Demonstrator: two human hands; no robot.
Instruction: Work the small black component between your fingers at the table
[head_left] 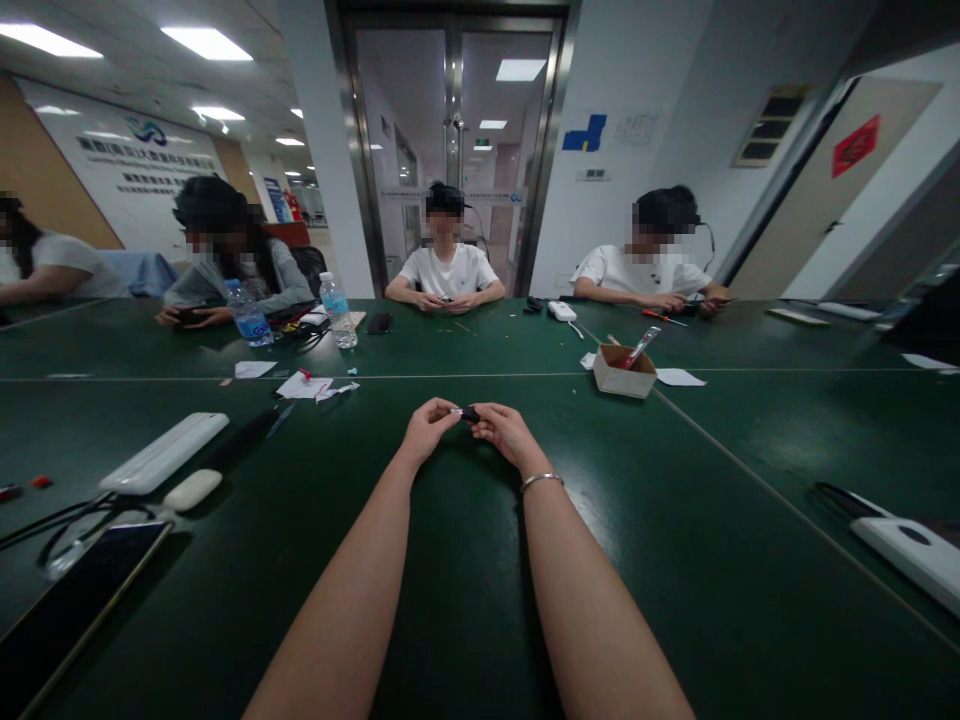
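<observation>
Between my two hands, above the green table [465, 560], is a small black piece with a pale, shiny end [470, 414]; its exact kind is too small to make out. The fingertips of my left hand [430, 432] pinch the pale end. On the other side, my right hand [508, 436] grips the black part between thumb and fingers, the remaining fingers curled. A silver bracelet [541, 482] circles my right wrist. Both forearms reach forward over the tabletop.
To the left lie a phone [82, 590], a white power bank [165, 452], a white earbud case [193, 491] and cables. Ahead are paper scraps [304, 385], water bottles [339, 312] and an open box [625, 374]. Several people sit across the table. A white device [911, 550] lies right.
</observation>
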